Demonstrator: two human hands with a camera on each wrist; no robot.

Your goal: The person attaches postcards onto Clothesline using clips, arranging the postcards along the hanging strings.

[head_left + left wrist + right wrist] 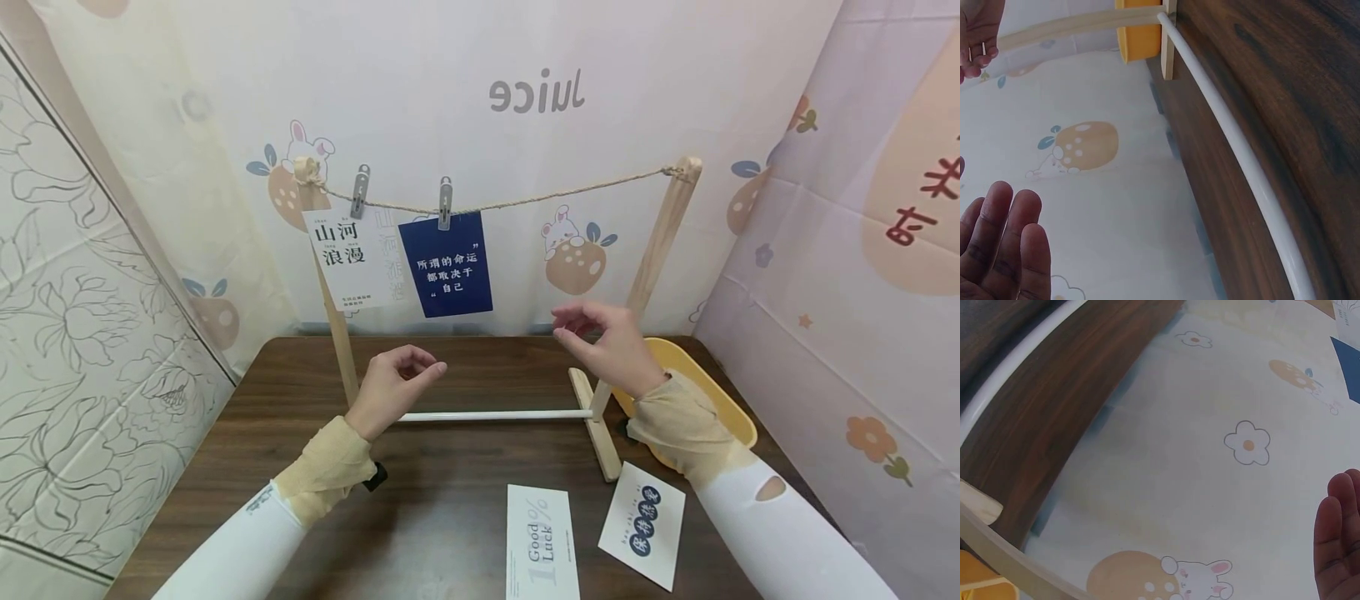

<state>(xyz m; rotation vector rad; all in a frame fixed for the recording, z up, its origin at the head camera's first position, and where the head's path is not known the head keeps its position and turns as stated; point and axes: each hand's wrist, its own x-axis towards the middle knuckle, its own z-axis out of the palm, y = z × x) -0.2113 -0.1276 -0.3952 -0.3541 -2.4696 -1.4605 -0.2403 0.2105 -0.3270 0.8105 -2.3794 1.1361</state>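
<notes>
My left hand (393, 387) hovers over the white bottom rod (495, 415) of a wooden drying rack, fingers loosely bent and holding nothing. My right hand (611, 342) is raised in front of the right post (663, 233), also holding nothing. Both wrist views show relaxed fingers with nothing in them. Between the posts runs a sagging twine (555, 197). A grey clip (361, 192) is on it above a white card (330, 279) with dark lettering. Another grey clip (445, 204) holds a dark blue card (447, 304) with white lettering.
On the brown table (450, 517) lie a white "Good Luck" card (540, 504) and, tilted beside it, a white card with dark round characters (667, 521). Behind my right wrist stands a yellow basket (738, 421). A printed cloth (420, 83) hangs close behind the rack.
</notes>
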